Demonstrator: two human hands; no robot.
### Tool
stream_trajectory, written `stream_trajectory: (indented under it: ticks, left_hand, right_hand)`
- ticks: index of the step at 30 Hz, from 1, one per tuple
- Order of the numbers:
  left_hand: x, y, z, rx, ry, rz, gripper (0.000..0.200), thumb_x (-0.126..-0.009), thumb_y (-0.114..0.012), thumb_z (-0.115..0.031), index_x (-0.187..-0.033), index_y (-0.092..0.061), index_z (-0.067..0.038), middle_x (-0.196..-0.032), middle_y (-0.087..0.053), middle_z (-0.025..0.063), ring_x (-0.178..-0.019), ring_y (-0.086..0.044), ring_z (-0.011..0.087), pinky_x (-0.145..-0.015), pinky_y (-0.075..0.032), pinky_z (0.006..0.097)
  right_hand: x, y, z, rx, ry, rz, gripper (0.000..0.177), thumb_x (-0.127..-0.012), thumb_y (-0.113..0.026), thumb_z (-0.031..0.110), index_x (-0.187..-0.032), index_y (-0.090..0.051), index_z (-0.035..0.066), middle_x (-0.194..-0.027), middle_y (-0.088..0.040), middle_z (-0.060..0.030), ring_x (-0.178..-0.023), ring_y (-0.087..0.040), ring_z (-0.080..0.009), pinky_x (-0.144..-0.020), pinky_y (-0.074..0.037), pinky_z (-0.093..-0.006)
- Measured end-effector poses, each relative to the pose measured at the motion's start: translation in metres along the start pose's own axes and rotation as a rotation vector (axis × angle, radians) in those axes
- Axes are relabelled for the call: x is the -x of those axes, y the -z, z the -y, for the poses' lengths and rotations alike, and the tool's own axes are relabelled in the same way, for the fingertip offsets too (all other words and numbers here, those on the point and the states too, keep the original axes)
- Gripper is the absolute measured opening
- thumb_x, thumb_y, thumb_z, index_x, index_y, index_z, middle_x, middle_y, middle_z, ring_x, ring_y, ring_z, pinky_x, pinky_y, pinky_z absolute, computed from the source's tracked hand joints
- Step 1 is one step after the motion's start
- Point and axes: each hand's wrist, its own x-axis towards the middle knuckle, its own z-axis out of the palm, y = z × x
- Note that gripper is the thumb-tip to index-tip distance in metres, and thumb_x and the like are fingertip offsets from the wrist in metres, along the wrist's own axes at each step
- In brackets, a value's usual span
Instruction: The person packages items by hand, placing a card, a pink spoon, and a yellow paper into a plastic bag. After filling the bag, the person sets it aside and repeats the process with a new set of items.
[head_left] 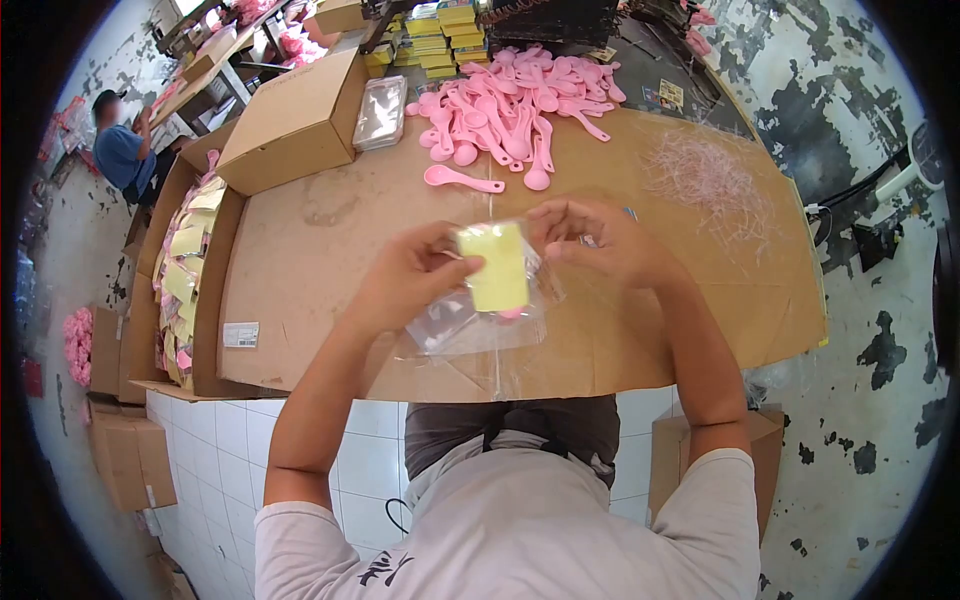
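Note:
My left hand (415, 272) pinches a clear plastic bag by its left edge, thumb in front. Inside the bag is a yellow card (497, 270), and a bit of pink shows below it. My right hand (605, 240) is at the bag's right side, its fingers bent and thumb apart from the forefinger; contact with the plastic is hard to make out. Beneath the hands lie clear plastic bags (470, 330) on the cardboard-covered table (640, 340). Beyond them a single pink measuring spoon (463, 179) lies in front of a heap of pink spoons (510, 105).
Thin clear strips (707, 175) lie tangled at the right. An open carton (222, 290) of packed yellow-card bags stands left, near a closed cardboard box (292, 120). Stacked clear bags (381, 112) and yellow card bundles (440, 40) are behind. Another person (125, 155) sits far left.

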Motion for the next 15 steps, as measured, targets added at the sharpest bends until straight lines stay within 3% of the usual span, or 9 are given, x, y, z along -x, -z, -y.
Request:
stream_trajectory:
  ticks: [3, 5, 7, 10, 13, 15]
  left_hand:
    - [0.021, 0.058, 0.011, -0.045, 0.038, -0.186, 0.035, -0.099, -0.07, -0.02, -0.126, -0.063, 0.001, -0.112, -0.071, 0.0073, -0.095, -0.071, 0.0142, -0.082, -0.058, 0.0272]
    - [0.036, 0.105, 0.035, 0.186, -0.231, -0.469, 0.039, -0.103, -0.064, -0.026, -0.131, -0.061, 0.002, -0.118, -0.07, 0.0087, -0.102, -0.07, 0.0167, -0.087, -0.058, 0.0307]
    - [0.041, 0.12, 0.02, 0.661, -0.543, -0.854, 0.034, -0.104, -0.062, -0.028, -0.126, -0.065, -0.002, -0.116, -0.07, 0.009, -0.098, -0.071, 0.0181, -0.09, -0.058, 0.0355]
    - [0.043, 0.115, 0.01, 0.647, -0.557, -0.82, 0.041, -0.104, -0.061, -0.03, -0.134, -0.062, -0.001, -0.121, -0.069, 0.0098, -0.102, -0.069, 0.0164, -0.095, -0.055, 0.0342]
    - [0.03, 0.084, 0.016, 0.011, -0.205, -0.609, 0.039, -0.104, -0.059, -0.019, -0.139, -0.06, -0.001, -0.119, -0.069, 0.009, -0.103, -0.067, 0.0154, -0.092, -0.053, 0.0295]
    - [0.014, 0.053, 0.019, -0.207, -0.12, -0.278, 0.035, -0.099, -0.066, -0.016, -0.132, -0.067, -0.005, -0.114, -0.07, 0.0056, -0.098, -0.066, 0.0132, -0.088, -0.052, 0.0294]
  right_hand:
    - [0.011, 0.034, -0.011, 0.473, -0.017, -0.096, 0.037, -0.09, -0.074, 0.019, -0.122, -0.068, 0.001, -0.116, -0.068, -0.013, -0.103, -0.066, -0.0264, -0.091, -0.053, -0.0391]
    - [0.021, 0.054, -0.025, 0.681, -0.056, -0.155, 0.037, -0.088, -0.075, 0.021, -0.118, -0.07, 0.0, -0.117, -0.067, -0.0152, -0.105, -0.065, -0.0305, -0.094, -0.052, -0.0405]
    - [0.026, 0.063, -0.036, 0.778, -0.062, -0.182, 0.037, -0.086, -0.076, 0.021, -0.117, -0.071, 0.0, -0.118, -0.066, -0.0168, -0.107, -0.064, -0.0333, -0.096, -0.051, -0.0407]
    - [0.027, 0.069, -0.036, 0.709, -0.06, -0.164, 0.036, -0.086, -0.076, 0.018, -0.117, -0.071, 0.0, -0.115, -0.066, -0.016, -0.108, -0.064, -0.0326, -0.098, -0.05, -0.0411]
    - [0.03, 0.072, -0.035, 0.687, -0.084, -0.109, 0.035, -0.084, -0.078, 0.013, -0.115, -0.071, 0.001, -0.111, -0.066, -0.0154, -0.106, -0.064, -0.0326, -0.096, -0.051, -0.0405]
    - [0.028, 0.072, -0.034, 0.632, -0.115, -0.14, 0.033, -0.082, -0.08, 0.01, -0.112, -0.071, 0.001, -0.109, -0.066, -0.0148, -0.104, -0.064, -0.0318, -0.094, -0.051, -0.0402]
